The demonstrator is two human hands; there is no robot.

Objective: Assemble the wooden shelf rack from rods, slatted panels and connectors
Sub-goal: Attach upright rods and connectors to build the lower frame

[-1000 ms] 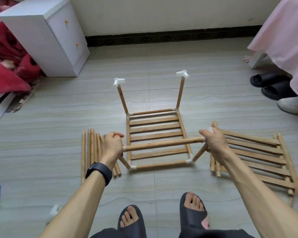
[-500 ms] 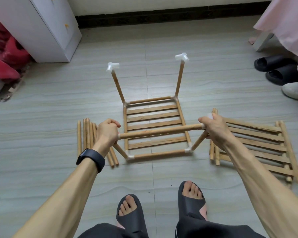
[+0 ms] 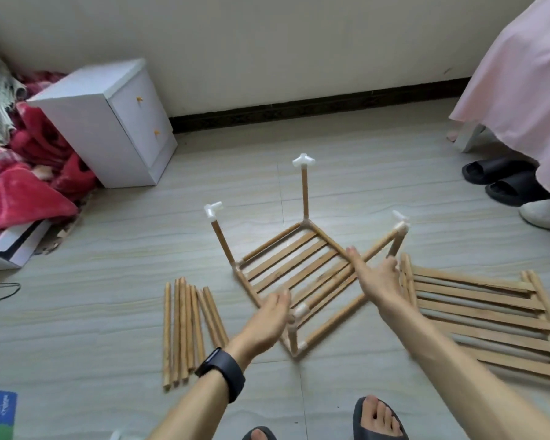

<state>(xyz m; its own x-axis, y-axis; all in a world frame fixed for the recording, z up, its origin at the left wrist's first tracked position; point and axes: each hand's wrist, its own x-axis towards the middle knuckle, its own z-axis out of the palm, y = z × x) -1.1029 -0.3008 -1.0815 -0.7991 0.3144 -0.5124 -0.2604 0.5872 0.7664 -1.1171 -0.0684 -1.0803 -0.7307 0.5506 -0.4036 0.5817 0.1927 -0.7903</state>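
The partly built rack (image 3: 299, 265) stands on the floor, turned corner-on to me. It has a slatted bottom panel, upright rods and white connectors (image 3: 304, 161) on top. One top rod (image 3: 375, 249) spans the near corner and the right corner. My left hand (image 3: 267, 319) is beside the near corner's connector (image 3: 299, 311), fingers straight, gripping nothing. Over the top rod, my right hand (image 3: 378, 277) has its fingers spread; contact is blurred. Loose rods (image 3: 188, 331) lie to the left. Stacked slatted panels (image 3: 483, 315) lie to the right.
A white drawer cabinet (image 3: 118, 122) and a red blanket (image 3: 19, 185) fill the left. Black slippers (image 3: 502, 182), a white shoe (image 3: 543, 214) and pink cloth (image 3: 521, 74) are at the right. My feet in slippers (image 3: 378, 420) are at the bottom edge.
Both hands have let go of the top rod's ends and opened. The rack has turned counterclockwise, from square-on to corner-on. The view has tilted up.
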